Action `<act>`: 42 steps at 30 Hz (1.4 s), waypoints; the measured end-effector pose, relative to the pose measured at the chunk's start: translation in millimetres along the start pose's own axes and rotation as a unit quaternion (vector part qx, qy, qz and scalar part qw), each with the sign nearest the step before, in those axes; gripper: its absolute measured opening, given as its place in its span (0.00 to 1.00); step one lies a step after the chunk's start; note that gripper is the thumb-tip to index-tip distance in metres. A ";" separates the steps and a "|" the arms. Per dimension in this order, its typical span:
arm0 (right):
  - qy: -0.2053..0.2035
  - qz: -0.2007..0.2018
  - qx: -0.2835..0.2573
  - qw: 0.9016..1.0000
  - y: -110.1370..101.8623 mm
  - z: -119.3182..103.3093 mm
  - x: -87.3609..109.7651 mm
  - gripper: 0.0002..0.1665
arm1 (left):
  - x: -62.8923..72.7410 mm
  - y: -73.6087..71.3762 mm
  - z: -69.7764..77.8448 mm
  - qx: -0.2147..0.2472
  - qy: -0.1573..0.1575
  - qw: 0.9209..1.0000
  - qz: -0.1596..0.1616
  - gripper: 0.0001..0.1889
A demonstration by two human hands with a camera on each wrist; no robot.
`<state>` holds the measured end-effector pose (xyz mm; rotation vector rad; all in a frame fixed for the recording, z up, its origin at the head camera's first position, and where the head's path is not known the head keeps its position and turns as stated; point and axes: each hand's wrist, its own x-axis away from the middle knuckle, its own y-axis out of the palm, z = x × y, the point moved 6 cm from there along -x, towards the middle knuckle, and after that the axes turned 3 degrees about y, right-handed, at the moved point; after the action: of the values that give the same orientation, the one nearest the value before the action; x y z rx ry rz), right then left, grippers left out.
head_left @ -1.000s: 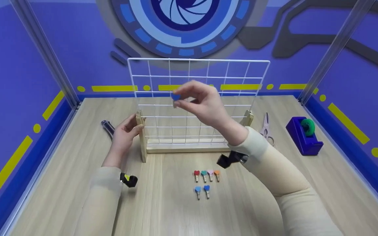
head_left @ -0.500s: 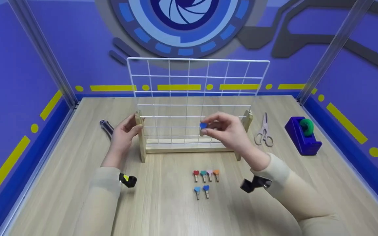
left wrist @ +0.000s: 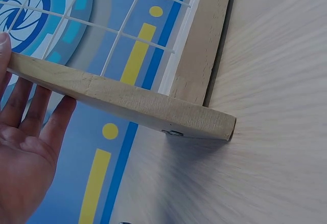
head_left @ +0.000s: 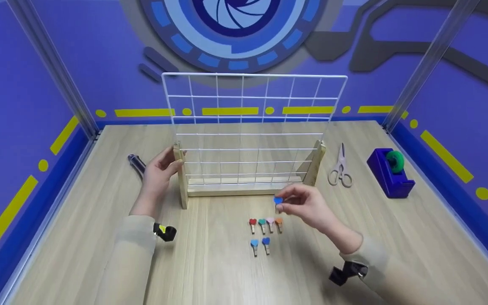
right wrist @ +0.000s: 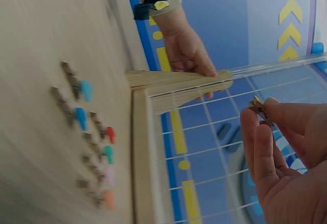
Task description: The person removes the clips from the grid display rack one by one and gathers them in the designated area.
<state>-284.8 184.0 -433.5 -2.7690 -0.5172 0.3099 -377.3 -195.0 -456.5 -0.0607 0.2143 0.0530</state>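
In the head view my left hand [head_left: 156,182] grips the left wooden post [head_left: 181,182] of a stand holding a white wire grid [head_left: 244,134]. The left wrist view shows fingers behind the post and the thumb in front. My right hand [head_left: 309,206] pinches a mini clothespin [head_left: 278,200] with a blue heart, in front of the stand's base and above the table. Below it lie several heart clothespins: red [head_left: 253,225], green [head_left: 262,226], pink [head_left: 270,224] and orange [head_left: 279,225] in one row, light blue [head_left: 255,247] and blue [head_left: 266,245] in another.
Scissors [head_left: 341,169] lie right of the stand, and a blue tape dispenser [head_left: 390,173] with green tape stands farther right. A dark-handled tool [head_left: 136,165] lies behind my left hand, partly hidden. Blue walls [head_left: 11,106] enclose the table's sides and back.
My right hand has come down and toward me from in front of the grid's middle, also moving right, still pinching the blue heart clothespin. My left hand has kept its grip on the post.
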 end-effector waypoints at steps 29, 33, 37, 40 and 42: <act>0.188 -0.043 0.009 0.981 43.8 87.8 42.0 0.09 | 2.3 -0.6 0.6 -0.020 -0.024 0.999 -0.007 0.33; 0.188 -0.048 0.011 0.981 44.3 89.2 40.8 0.09 | 1.2 -0.1 0.8 -0.014 -0.020 1.000 -0.005 0.32; 0.184 -0.054 0.024 0.981 44.5 89.1 39.5 0.09 | 0.1 -0.2 1.4 -0.001 -0.008 1.000 0.002 0.31; 0.181 -0.059 0.034 0.981 45.0 88.5 38.9 0.09 | 0.0 -0.2 1.7 0.011 0.000 1.000 0.007 0.31; 0.183 -0.062 0.039 0.980 45.3 88.6 38.9 0.09 | 0.0 0.0 1.0 0.011 0.002 1.000 0.005 0.31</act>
<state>-258.5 181.3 -536.9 -2.6144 -0.5624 -0.2014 -377.2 -195.0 -455.5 -0.0370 0.2184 0.0611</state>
